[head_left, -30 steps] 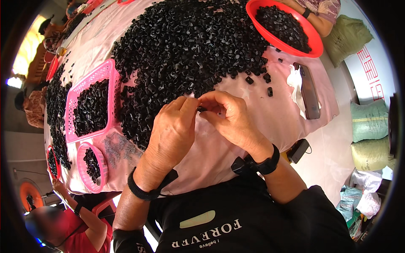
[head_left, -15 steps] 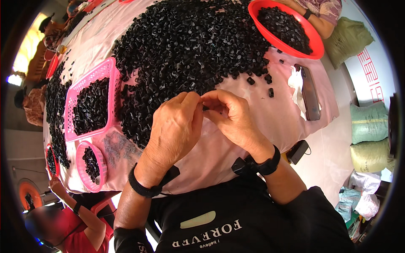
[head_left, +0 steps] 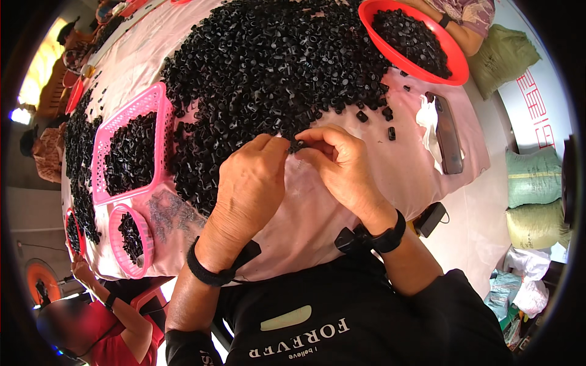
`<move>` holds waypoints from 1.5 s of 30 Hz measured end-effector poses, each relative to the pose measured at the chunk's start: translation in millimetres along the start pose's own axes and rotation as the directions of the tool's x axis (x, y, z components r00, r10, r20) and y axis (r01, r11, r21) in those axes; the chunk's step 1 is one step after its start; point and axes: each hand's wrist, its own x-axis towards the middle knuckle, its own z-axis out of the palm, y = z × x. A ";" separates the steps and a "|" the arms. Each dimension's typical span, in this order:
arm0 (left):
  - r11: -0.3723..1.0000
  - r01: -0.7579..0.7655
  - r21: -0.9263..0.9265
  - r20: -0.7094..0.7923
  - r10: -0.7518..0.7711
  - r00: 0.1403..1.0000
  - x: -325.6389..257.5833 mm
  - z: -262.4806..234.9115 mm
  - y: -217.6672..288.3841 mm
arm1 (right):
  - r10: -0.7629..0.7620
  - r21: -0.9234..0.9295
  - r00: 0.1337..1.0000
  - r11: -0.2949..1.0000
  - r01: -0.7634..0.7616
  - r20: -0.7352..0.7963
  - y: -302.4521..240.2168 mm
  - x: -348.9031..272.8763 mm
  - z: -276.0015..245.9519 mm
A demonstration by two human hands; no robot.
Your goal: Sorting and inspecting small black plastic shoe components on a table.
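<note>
Small black plastic part (head_left: pixel 297 146) is btwn the two hands, over the pale pink cloth table cover (head_left: pixel 397 177), nr the near edge of the big heap of black plastic pieces (head_left: pixel 268 67). Bare R hand (head_left: pixel 339 160) has it: thumb & index tips clamped on it; exact shape too small to tell. Bare L hand (head_left: pixel 251 180) is just beside it, back of hand up, fingers bent & close together; tips mostly hidden, so can't tell if they grip it too. Black band (head_left: pixel 390 238) on R wrist, another on L.

L of the heap: rectangular pink plastic basket w/ pierced walls (head_left: pixel 162 131), part-filled w/ similar black pcs; nr it, twd the person, a smaller round pink plastic basket (head_left: pixel 117 241), also w/ black pcs. Silvery-grey patch (head_left: pixel 171 213) on the cloth btwn small basket & L forearm. Top R: round red plastic basin (head_left: pixel 390 53) full of black pcs. A few loose black pcs (head_left: pixel 391 133) lie R of the heap. Farther R, dark flat phone (head_left: pixel 449 134) next to crumpled white tissue (head_left: pixel 429 131). Co-worker in red top (head_left: pixel 125 329) at lower L, arm up twd the table edge.
</note>
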 end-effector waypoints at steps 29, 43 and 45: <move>0.998 -0.044 -0.055 0.047 0.047 0.998 0.8 14.8 -10.1 | 0.080 0.387 0.967 0.922 0.019 -0.240 -7.5 5.7 -5.9; 0.999 -0.035 -0.008 0.026 0.036 0.999 1.4 10.6 -18.0 | 0.086 0.372 0.962 0.928 0.018 -0.261 -8.8 5.6 -4.3; 0.999 -0.048 -0.011 0.016 0.048 0.999 5.2 13.1 -17.8 | 0.076 0.378 0.960 0.925 0.032 -0.268 -6.2 5.9 -4.5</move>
